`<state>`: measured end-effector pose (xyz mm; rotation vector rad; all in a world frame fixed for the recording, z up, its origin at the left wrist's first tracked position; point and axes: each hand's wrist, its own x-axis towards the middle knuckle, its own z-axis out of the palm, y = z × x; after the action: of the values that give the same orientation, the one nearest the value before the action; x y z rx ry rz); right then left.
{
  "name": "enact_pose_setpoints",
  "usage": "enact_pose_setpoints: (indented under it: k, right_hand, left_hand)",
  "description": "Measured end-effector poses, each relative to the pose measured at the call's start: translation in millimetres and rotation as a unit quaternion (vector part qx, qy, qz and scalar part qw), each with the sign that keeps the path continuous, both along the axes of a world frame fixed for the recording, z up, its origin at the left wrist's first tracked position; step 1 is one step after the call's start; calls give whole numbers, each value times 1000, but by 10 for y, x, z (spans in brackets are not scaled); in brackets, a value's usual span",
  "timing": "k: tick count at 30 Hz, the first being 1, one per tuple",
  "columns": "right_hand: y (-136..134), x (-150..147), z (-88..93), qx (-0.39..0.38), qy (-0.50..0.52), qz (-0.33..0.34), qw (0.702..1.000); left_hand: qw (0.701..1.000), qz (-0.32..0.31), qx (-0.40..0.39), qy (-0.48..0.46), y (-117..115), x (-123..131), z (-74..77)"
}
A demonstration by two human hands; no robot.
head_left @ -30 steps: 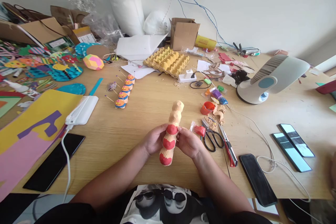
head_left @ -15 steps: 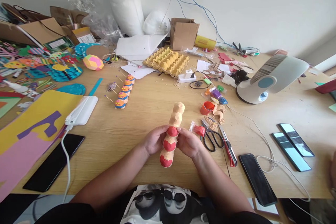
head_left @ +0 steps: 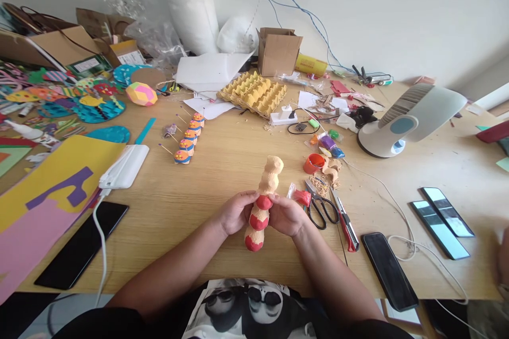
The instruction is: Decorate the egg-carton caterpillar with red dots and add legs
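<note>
three bumps in red, two bare on the five-bump strip

the fingers of my left hand and right hand are closed around the strip from both sides, thumbs at the third bump. i hold it in front of me, over the near part of the tabletop, one end toward me.

the three bumps nearest me carry red patches; on the nearest two, pale surface shows around the red. the far two are plain. i judge the red to be a little past halfway along, with those two uncovered; whether the third patch is finished i can't tell, as my thumbs partly hide it.

just beside my right hand lie wrapped red clay, scissors and a red-handled cutter. farther off, to my left, stands a decorated blue-and-orange row with pins, looking complete.
</note>
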<state>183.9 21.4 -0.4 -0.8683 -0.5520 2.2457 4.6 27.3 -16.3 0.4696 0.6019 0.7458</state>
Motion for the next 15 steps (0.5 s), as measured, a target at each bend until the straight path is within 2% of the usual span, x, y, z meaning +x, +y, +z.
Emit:
enact_pose_setpoints:
  k: [6,15]
  right_hand:
    - [2,-37,52,29,-10,-25,999]
    - [4,-15,10,18,-10,-40,999]
  left_hand:
    - [1000,18,0,5,-2,11,17]
    - [999,8,36,2,-11,10,69]
